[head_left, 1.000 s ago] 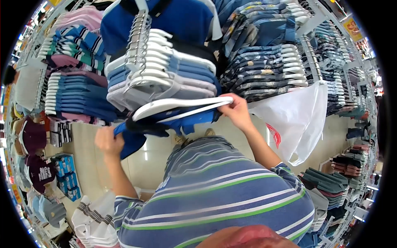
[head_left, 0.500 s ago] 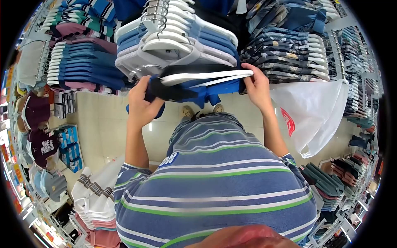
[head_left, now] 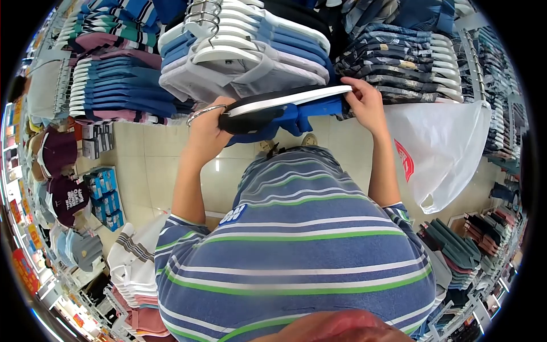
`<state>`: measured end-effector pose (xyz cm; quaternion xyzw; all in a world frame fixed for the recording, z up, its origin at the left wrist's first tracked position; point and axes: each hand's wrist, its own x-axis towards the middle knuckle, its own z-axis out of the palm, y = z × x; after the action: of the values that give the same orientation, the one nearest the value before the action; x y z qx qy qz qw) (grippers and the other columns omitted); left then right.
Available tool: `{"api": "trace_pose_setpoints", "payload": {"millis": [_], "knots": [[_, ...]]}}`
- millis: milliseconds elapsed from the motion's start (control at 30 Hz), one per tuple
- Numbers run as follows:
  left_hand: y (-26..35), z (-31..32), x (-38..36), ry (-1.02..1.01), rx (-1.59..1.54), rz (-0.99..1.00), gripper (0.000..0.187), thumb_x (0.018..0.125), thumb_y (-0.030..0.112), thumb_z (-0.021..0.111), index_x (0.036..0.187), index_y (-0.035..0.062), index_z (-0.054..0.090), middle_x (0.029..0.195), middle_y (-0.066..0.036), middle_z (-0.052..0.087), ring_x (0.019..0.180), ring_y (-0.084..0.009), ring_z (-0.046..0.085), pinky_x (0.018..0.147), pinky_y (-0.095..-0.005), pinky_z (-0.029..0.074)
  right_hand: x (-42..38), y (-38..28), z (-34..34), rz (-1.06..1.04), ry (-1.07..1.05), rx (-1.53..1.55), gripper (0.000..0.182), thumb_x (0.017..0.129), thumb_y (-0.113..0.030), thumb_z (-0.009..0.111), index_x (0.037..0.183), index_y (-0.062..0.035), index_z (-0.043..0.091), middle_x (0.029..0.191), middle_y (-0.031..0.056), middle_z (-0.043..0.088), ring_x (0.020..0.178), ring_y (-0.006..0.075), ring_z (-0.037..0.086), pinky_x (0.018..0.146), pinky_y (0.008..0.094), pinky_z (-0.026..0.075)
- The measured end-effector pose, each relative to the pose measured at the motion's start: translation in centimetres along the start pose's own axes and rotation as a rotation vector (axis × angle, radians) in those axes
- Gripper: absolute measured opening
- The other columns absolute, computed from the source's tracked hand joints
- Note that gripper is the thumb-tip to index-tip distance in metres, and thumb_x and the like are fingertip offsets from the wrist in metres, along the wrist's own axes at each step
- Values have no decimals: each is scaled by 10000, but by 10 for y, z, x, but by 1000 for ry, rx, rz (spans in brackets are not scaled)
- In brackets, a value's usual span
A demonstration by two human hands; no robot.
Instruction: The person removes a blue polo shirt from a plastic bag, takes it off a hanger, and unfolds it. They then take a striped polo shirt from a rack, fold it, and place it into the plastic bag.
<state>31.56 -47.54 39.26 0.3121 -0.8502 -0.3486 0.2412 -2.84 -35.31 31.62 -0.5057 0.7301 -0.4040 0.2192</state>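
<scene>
A white clothes hanger (head_left: 293, 98) carries a black and blue shirt (head_left: 253, 121), held sideways in front of the rack. My left hand (head_left: 206, 134) is closed around the hook end and the black cloth, with the metal hook curving over the back of the fingers. At the opposite end, my right hand (head_left: 366, 105) pinches the hanger tip and the cloth there between thumb and fingers. Just beyond the held shirt, light grey shirts (head_left: 199, 77) hang on white hangers. Blue fabric dangles below the hanger, partly hidden by the black part.
Dark patterned shirts (head_left: 387, 62) hang at right, blue shirts (head_left: 122, 88) at left. A white plastic bag (head_left: 441, 154) with a red mark hangs beside my right arm. Blue boxes (head_left: 105, 196) stand on the tiled floor (head_left: 151, 154) at left. More clothes racks surround me.
The hanger and shirt have turned so the two hanger arms line up as one. My left hand has shifted right and its grip now shows the hook. My right hand rose slightly.
</scene>
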Motion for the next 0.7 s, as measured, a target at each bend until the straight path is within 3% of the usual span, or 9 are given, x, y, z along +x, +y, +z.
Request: {"api": "trace_pose_setpoints", "payload": {"millis": [33,167,233,333,533,600,700], "knots": [[3,-3,2,-3,0,2,227,751,21,673,966,-40,634,937,-159,655,772,-364,614,701,-343,490,2,4,1,6,-33,22,276,813,-53,652,1081,-33,718,812,90,652,651,159,583,634,290,473],[9,-23,9,-62,-26,7,221,746,37,669,949,-38,621,848,-170,639,719,-348,604,667,-323,477,9,19,7,36,-165,128,249,822,-47,661,1061,-20,724,781,43,652,647,97,556,606,262,451],[8,-30,8,-92,-150,-23,210,754,44,657,938,-44,606,763,-178,622,653,-327,583,642,-300,461,10,27,12,68,-206,340,215,845,-54,668,1045,-13,736,736,-7,636,643,45,532,581,226,427],[14,-38,5,-84,-159,-48,209,766,50,656,939,-53,601,752,-176,624,629,-319,569,633,-300,458,11,8,8,139,-241,426,196,863,-61,673,1040,-20,746,700,-36,616,626,28,516,568,200,410],[22,-41,6,-153,63,-75,305,707,24,628,1010,-6,615,802,-223,640,735,-426,614,642,-360,485,18,3,-3,195,-226,528,194,857,-58,694,1040,-29,749,689,-42,620,606,25,514,565,193,423],[21,-29,11,-15,112,-124,343,705,24,621,1046,-10,616,820,-226,648,747,-430,623,658,-386,494,17,-5,-1,215,-212,481,207,835,-54,697,1030,-4,743,696,-30,635,584,28,520,542,200,427],[16,-9,9,52,169,-57,422,694,35,638,1113,-16,628,811,-228,651,733,-427,627,670,-393,505,5,-45,1,27,-77,274,256,782,-55,685,1022,28,726,687,4,649,559,41,545,516,218,441]]}}
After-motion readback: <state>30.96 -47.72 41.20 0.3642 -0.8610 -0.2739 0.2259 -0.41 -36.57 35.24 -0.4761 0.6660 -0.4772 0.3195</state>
